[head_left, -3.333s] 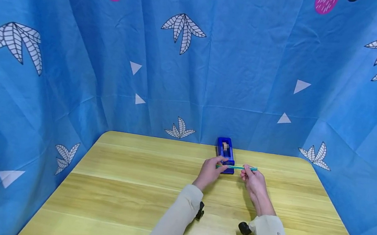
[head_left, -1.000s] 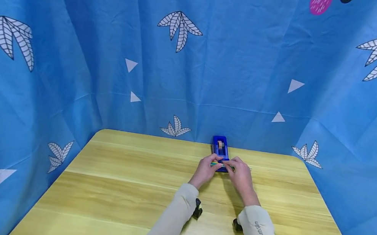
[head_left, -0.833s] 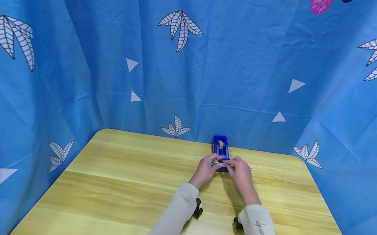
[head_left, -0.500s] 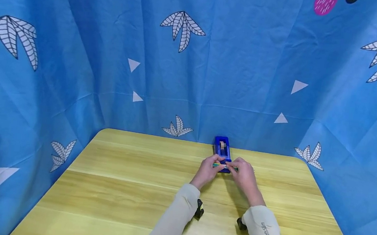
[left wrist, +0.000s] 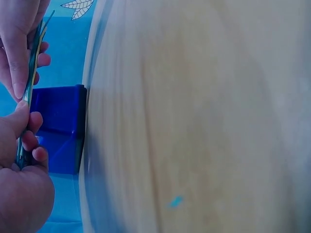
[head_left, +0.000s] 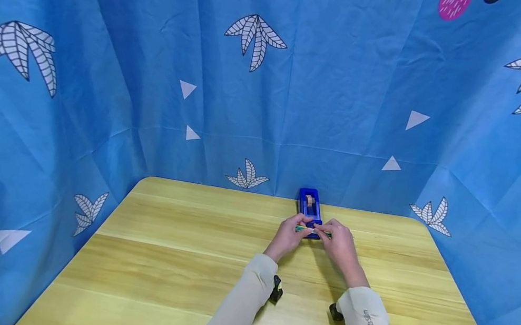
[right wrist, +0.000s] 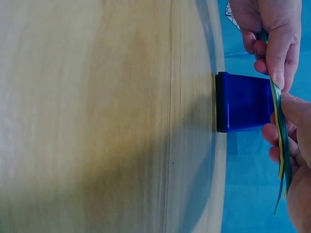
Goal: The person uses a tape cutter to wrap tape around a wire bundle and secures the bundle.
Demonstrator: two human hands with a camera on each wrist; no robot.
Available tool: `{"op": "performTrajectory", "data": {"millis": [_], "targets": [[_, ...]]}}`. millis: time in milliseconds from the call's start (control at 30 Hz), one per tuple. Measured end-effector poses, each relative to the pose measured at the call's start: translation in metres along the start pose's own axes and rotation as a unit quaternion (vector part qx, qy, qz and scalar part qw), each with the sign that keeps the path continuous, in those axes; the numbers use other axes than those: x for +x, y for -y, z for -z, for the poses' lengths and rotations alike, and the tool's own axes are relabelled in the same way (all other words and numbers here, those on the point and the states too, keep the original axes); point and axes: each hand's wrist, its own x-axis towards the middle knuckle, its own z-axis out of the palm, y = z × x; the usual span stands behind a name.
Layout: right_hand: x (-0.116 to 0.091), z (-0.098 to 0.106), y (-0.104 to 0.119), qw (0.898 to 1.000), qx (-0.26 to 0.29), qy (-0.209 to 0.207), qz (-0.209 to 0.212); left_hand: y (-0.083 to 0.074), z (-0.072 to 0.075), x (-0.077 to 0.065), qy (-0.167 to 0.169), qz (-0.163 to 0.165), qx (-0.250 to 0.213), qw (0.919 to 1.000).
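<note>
A bundle of thin green and yellow wires (right wrist: 281, 136) is held level between both hands, over the front end of a blue tape dispenser (head_left: 309, 209). My left hand (head_left: 287, 235) pinches the bundle between thumb and fingers on one side. Close beside it, my right hand (head_left: 340, 243) pinches the same bundle, thumb tips almost meeting. A pale, shiny patch shows on the wires between the fingertips. In the right wrist view loose wire ends hang out past the right palm. A tan roll sits in the dispenser's slot.
The pale wooden table (head_left: 174, 259) ends at a blue patterned curtain (head_left: 354, 87) right behind the dispenser. A small turquoise spot (left wrist: 176, 201) shows on the wood in the left wrist view. Black wrist cameras hang under both sleeves.
Over three seconds ago the right hand held the bundle's far right end; it has since moved left, up to the left hand. During the last second the hands have barely shifted.
</note>
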Motion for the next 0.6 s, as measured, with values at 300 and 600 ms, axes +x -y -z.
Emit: {"op": "performTrajectory", "data": {"millis": [300,600], "targets": [[-0.0013,0.0015,0.0009,1.000,0.000,0.020,-0.013,0.0038,0.0010,0.0013,0.003,0.011,-0.004,0.9999],[-0.0034,0.0023,-0.0011,1.000,0.004,0.015,-0.009,-0.0005,0.0021,-0.0005,0.007,0.001,-0.012,0.9999]]}}
